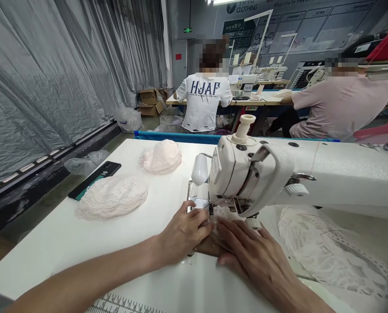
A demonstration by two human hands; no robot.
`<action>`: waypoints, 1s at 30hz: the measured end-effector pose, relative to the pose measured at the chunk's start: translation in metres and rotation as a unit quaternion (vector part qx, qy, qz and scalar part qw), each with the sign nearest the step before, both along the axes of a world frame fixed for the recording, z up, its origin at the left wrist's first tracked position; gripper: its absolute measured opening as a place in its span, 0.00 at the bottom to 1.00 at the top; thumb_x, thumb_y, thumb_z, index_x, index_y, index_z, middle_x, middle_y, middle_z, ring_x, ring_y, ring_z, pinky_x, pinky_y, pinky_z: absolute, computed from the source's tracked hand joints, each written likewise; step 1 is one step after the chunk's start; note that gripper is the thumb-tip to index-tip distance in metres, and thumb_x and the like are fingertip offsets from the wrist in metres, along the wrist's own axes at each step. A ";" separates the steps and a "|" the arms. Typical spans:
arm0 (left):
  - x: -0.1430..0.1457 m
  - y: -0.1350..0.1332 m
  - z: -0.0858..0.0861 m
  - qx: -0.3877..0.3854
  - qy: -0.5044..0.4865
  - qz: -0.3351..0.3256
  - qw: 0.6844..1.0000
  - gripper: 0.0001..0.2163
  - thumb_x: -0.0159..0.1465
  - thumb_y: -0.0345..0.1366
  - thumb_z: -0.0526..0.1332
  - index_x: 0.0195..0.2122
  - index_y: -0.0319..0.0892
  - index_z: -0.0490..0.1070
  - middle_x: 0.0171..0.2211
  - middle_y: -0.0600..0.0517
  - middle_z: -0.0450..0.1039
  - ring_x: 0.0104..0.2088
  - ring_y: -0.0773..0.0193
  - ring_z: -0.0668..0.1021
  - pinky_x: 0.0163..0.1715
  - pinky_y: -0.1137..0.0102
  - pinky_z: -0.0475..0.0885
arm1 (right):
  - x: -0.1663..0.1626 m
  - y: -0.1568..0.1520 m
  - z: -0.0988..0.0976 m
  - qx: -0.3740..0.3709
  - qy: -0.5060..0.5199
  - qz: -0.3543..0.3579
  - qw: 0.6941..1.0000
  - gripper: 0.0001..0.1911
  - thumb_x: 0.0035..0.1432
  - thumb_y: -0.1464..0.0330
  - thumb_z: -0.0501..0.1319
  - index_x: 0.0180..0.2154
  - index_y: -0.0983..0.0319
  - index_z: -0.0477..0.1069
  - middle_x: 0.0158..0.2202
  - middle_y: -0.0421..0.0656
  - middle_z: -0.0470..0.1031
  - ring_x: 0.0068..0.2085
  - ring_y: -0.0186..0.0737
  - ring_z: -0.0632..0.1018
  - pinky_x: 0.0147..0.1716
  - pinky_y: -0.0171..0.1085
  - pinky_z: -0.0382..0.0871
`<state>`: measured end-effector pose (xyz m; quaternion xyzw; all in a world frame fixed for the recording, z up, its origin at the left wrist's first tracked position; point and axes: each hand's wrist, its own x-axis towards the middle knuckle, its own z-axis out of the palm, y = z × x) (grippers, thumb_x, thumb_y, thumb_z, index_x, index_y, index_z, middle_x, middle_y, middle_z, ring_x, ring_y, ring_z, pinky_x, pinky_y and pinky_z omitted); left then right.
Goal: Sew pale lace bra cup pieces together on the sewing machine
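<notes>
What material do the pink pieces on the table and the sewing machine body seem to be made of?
Pink pieces: apparently lace fabric, matte, with scalloped openwork edges. Sewing machine: probably painted metal or hard plastic; smooth, glossy white. Both hands press a similar lace piece at the needle.

The sewing machine (278,174) stands on the table (66,239), right of centre. 2 stacks of lace pieces lie to its left: 1 nearer (112,196), 1 farther back (161,156). A phone (94,179) lies at the table's left edge. Both hands, left (184,232) and right (252,252), rest before the needle.
</notes>
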<state>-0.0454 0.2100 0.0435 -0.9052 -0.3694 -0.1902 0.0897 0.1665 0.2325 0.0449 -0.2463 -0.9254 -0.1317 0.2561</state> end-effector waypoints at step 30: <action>-0.006 0.003 0.006 0.016 0.006 -0.010 1.000 0.13 0.65 0.23 0.49 0.48 0.35 0.66 0.44 0.43 0.71 0.48 0.61 0.72 0.54 0.56 0.57 | 0.003 -0.009 0.015 -0.065 0.040 0.081 0.994 0.22 0.65 0.56 0.46 0.35 0.63 0.72 0.30 0.43 0.74 0.30 0.38 0.72 0.34 0.40 0.58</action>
